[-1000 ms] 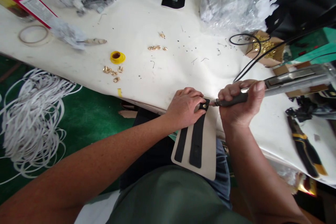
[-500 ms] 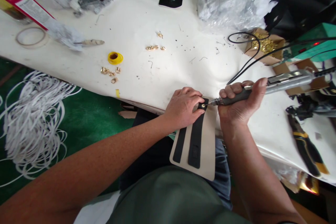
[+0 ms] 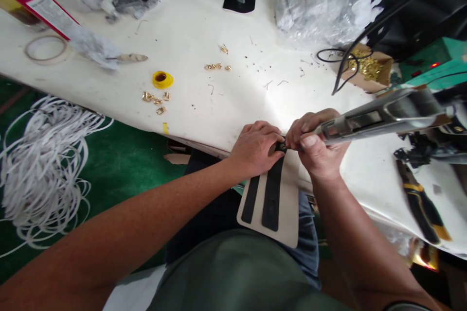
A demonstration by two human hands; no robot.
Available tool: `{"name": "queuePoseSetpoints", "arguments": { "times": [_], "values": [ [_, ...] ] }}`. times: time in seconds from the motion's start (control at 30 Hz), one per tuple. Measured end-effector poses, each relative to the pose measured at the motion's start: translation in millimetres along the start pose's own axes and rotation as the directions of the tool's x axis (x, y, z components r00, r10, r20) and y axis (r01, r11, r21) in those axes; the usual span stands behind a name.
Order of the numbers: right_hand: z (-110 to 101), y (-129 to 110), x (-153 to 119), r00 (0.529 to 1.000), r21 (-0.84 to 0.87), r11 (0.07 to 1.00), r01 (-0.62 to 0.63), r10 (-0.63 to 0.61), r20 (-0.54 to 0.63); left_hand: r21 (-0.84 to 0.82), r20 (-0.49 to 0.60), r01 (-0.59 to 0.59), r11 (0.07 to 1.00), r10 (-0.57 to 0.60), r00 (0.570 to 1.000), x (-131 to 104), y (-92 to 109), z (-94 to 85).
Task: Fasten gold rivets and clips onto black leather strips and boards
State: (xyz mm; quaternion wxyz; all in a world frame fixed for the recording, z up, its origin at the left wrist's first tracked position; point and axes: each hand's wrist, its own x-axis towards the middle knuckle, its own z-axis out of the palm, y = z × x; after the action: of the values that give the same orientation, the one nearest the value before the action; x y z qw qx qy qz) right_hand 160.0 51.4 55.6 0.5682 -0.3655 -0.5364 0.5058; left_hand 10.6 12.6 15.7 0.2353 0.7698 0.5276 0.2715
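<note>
A beige panel (image 3: 289, 204) with two black straps reaches over the table's front edge towards my lap. Its longer black strap (image 3: 272, 194) ends in a small gold eyelet (image 3: 282, 146) near the top. My left hand (image 3: 255, 149) pinches that strap end between thumb and fingers. Just right of it, my right hand (image 3: 315, 143) grips a grey electric screwdriver (image 3: 379, 115), its body slanting up to the right. The right fingers are closed round its front end, close to the eyelet. They hide the tool's tip.
Small gold buckles (image 3: 213, 66) and a yellow tape roll (image 3: 162, 79) lie on the white table (image 3: 248, 102). At the right are a cardboard box (image 3: 370, 68) of gold parts, a black cable and pliers (image 3: 419, 204). Plastic bags (image 3: 314, 9) lie at the back.
My right hand has moved left along the tool to its front end, covering the tip. The tool's rear and its cable now stand higher. My left hand has stayed in place.
</note>
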Motion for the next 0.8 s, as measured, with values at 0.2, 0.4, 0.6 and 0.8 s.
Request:
{"name": "queuePoseSetpoints", "arguments": {
  "times": [0.2, 0.4, 0.6, 0.8],
  "values": [
    [2.3, -3.5, 0.5, 0.994, 0.055, 0.994, 0.097, -0.099, 0.035, -0.017, 0.013, -0.002, 1.000, 0.002, 1.000, 0.5, 0.2, -0.4],
    [2.7, 1.9, -3.5, 1.000, -0.044, 0.999, 0.022, -0.022, -0.017, -0.008, -0.009, -0.007, 1.000, 0.007, 1.000, -0.7, 0.3, -0.1],
    [7.7, 0.7, 0.5, 0.988, -0.063, 0.988, 0.143, -0.140, 0.061, -0.009, -0.029, -0.019, 1.000, 0.019, 0.999, -1.4, 0.0, 1.1],
    [8.6, -1.6, -3.6, 0.987, -0.016, 0.986, 0.164, -0.164, 0.001, -0.024, -0.016, -0.019, 1.000, 0.019, 1.000, -1.0, 0.4, -1.7]
  ]
}}
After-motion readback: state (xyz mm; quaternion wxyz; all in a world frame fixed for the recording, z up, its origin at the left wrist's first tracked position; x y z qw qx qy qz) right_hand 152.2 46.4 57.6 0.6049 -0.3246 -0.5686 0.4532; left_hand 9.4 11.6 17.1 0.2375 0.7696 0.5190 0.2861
